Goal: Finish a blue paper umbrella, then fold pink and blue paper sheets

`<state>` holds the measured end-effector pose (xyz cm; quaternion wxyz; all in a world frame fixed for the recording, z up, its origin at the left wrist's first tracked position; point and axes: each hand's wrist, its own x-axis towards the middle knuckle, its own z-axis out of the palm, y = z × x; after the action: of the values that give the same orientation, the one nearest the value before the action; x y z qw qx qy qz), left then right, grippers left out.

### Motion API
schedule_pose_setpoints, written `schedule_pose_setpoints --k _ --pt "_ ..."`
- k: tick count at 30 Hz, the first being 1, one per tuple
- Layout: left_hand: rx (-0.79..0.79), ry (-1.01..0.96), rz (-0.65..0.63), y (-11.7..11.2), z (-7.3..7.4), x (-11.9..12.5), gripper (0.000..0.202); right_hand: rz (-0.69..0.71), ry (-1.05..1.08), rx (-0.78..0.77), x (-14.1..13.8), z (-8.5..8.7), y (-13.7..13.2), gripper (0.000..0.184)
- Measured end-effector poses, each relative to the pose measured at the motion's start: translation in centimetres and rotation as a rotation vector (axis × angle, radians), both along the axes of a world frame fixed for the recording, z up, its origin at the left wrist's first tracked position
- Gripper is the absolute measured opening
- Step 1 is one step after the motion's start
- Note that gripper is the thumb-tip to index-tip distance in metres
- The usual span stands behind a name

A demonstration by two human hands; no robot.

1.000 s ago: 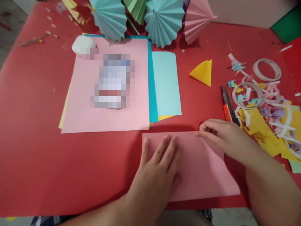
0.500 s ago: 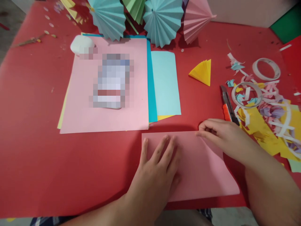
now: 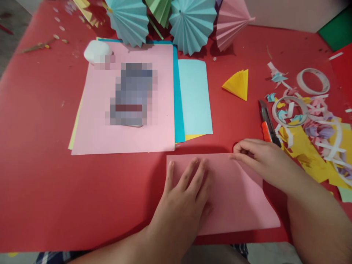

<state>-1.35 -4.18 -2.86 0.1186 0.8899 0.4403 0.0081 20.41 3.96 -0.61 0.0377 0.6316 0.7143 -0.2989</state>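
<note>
A sheet of pink paper [image 3: 233, 194] lies in front of me near the table's front edge, its right side bulging up in a fold. My left hand [image 3: 184, 194] rests on its left part with fingers spread and flat. At the far right part of its top edge, my right hand [image 3: 255, 157] pinches the paper between thumb and curled fingers. Just beyond that hand lies a box cutter [image 3: 268, 123] with a black and orange body. A folded yellow paper wedge [image 3: 238, 85] sits farther back.
Left of centre, a stack of coloured paper [image 3: 121, 141] carries a blurred phone [image 3: 132, 95] and a white case [image 3: 96, 51]. Pleated paper fans [image 3: 192, 25] stand at the back. Tape rolls [image 3: 313, 81] and paper scraps [image 3: 310, 154] cover the right side of the red table [image 3: 68, 205].
Both hands and the pink sheet hold the same position. The phone's blurred screen has gone darker. The whole view has shifted very slightly.
</note>
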Motion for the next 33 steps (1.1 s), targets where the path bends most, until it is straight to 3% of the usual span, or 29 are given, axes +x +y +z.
schedule_pose_setpoints --k 33 --pt "-0.021 -0.012 -0.003 0.03 0.09 -0.07 0.05 0.05 -0.001 0.044 -0.07 0.24 0.07 0.026"
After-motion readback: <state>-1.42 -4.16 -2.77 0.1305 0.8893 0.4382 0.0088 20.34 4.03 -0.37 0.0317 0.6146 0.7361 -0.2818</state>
